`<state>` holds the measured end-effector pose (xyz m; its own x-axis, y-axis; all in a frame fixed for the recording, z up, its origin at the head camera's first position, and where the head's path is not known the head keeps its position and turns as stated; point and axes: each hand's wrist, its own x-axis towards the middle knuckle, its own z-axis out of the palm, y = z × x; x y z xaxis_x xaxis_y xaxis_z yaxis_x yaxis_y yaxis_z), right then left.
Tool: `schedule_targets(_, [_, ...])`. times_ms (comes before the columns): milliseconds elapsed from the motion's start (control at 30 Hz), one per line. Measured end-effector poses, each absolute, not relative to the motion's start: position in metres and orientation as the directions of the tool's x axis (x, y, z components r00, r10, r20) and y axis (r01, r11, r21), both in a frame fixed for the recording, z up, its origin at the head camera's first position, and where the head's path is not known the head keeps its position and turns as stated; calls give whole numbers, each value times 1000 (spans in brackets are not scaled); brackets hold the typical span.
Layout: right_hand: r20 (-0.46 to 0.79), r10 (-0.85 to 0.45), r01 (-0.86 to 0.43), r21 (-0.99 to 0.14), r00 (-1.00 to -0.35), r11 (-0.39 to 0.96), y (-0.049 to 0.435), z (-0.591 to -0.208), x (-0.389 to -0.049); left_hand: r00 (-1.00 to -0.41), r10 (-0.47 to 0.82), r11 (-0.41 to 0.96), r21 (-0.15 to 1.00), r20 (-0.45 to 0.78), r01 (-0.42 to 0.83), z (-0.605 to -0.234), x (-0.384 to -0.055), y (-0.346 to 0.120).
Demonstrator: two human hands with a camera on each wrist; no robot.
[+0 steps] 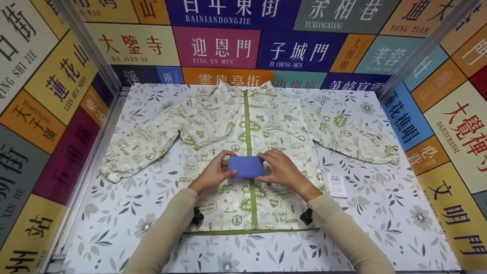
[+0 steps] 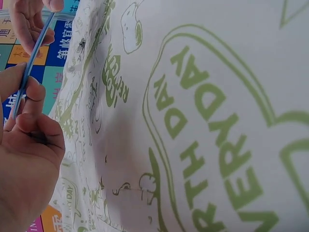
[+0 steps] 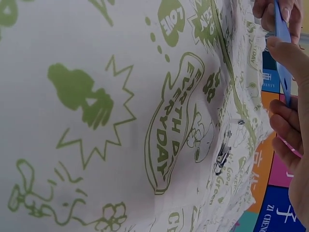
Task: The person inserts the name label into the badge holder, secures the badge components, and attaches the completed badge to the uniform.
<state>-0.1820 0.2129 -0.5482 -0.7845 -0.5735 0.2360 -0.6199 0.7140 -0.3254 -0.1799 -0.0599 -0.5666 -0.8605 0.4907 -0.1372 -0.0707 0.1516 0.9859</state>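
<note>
A thin, flat blue rectangle (image 1: 246,167), like a card or phone-sized plate, is held above a jacket by both hands. My left hand (image 1: 214,172) pinches its left end between thumb and fingers. At the opposite end, the right hand (image 1: 283,172) grips it the same way. Seen edge-on in the left wrist view, the blue piece (image 2: 33,60) is very slim. Below lies a white jacket (image 1: 213,152) with green print, spread flat with its sleeves out to both sides. A green zipper strip (image 1: 248,125) runs down its middle.
A small white printed tag (image 1: 337,186) lies on the table right of the jacket. The tabletop (image 1: 125,228) has a leaf and flower pattern. Panels with large lettering (image 1: 217,45) wall in the back and both sides, with metal posts (image 1: 93,45) at the corners.
</note>
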Motion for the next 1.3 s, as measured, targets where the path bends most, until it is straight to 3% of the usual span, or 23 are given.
schedule_targets(567, [174,-576,-597,-347,-799,723,213,-549,-181,-903,405,137,986,-144,-95,-570,-180,-57])
schedule_targets(1033, [233,-609,-650,-345,-759,678,218,-545,-184,-885,463,392,888,36,242,-574,-180,-63])
schedule_targets(1300, [227,-604,-643,-351,-764,681,220,-545,-185,-896,436,452,841,83,298,-573,-179,-64])
